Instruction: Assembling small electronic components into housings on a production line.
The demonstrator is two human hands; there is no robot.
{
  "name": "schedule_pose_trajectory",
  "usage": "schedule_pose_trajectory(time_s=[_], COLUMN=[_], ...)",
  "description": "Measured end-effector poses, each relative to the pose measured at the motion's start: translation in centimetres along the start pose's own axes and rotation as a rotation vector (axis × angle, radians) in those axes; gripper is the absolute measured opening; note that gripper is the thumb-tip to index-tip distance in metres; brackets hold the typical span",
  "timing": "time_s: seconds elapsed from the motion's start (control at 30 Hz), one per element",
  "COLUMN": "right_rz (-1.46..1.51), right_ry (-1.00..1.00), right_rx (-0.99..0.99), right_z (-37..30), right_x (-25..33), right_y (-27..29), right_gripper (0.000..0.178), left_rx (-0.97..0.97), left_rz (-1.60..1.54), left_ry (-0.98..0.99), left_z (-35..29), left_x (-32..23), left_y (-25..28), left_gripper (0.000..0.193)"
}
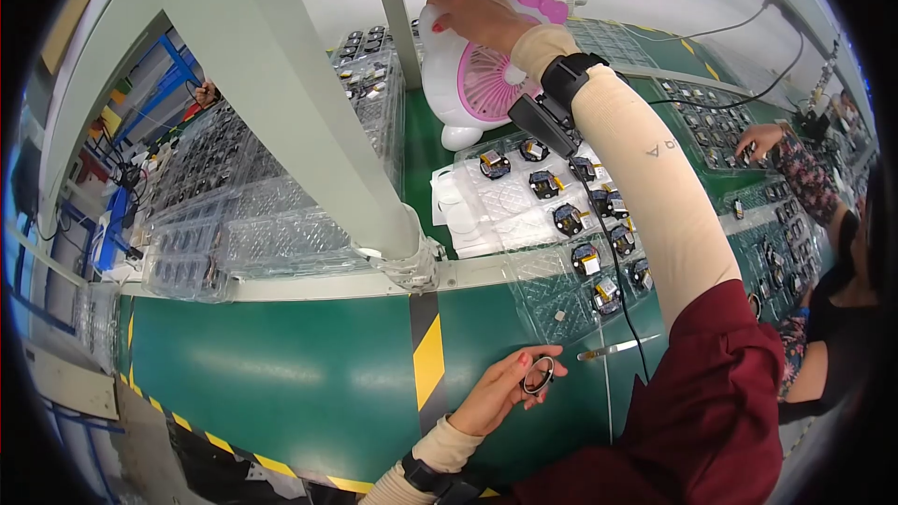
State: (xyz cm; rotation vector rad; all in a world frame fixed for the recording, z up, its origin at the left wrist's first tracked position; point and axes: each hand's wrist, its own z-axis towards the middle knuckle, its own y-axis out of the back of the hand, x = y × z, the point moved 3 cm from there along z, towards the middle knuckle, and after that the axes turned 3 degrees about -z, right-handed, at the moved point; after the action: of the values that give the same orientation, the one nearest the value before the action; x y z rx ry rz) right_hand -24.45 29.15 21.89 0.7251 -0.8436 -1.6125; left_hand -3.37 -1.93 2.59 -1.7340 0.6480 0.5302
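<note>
Between the fingers and thumb of my left hand [500, 391] is a thin round ring [538, 375], dark with a silvery edge, above the green bench near its front. My right arm reaches far across the bench. Over the top of a white fan [447, 84] with a pink grille and bow, my right hand [482, 17] curls its fingers; part of its grip is hidden behind the fan. Below that forearm, several small round black modules [569, 219] with silver and yellow parts sit in a clear plastic tray [538, 304]. Metal tweezers [617, 349] lie right of my left hand.
A pale metal post [309, 103] rises from the bench at left. Stacked clear trays [271, 238] stand behind it. A black cable [613, 257] hangs from the device on my right wrist. At right, a co-worker's hand [760, 140] touches another tray of modules [711, 122].
</note>
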Motion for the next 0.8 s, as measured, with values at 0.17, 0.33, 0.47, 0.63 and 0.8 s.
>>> schedule_pose_trajectory(time_s=[0.17, 0.33, 0.47, 0.63, 0.8], right_rz=[-0.099, -0.053, 0.029, 0.102, -0.218], right_ry=[-0.090, -0.055, 0.030, 0.067, 0.234], right_rx=[-0.057, -0.097, -0.196, -0.326, 0.130], right_z=[0.9, 1.5, 0.9, -0.8, -8.3], right_x=[0.2, 0.1, -0.2, -0.8, 3.0], right_y=[-0.9, -1.9, -2.7, -0.8, 8.8], right_gripper=[0.022, 0.023, 0.024, 0.028, 0.021], left_rx=[-0.016, -0.013, -0.026, -0.002, 0.030], left_rz=[0.011, 0.026, 0.000, -0.035, -0.160], left_ry=[-0.002, -0.022, -0.027, -0.029, -0.057], left_z=[0.1, 0.2, -0.2, -0.2, 1.2], left_x=[-0.2, -0.2, 0.2, 0.5, 0.5], left_y=[0.1, 0.1, 0.3, 0.2, 0.6], left_gripper=[0.045, 0.046, 0.045, 0.048, 0.061])
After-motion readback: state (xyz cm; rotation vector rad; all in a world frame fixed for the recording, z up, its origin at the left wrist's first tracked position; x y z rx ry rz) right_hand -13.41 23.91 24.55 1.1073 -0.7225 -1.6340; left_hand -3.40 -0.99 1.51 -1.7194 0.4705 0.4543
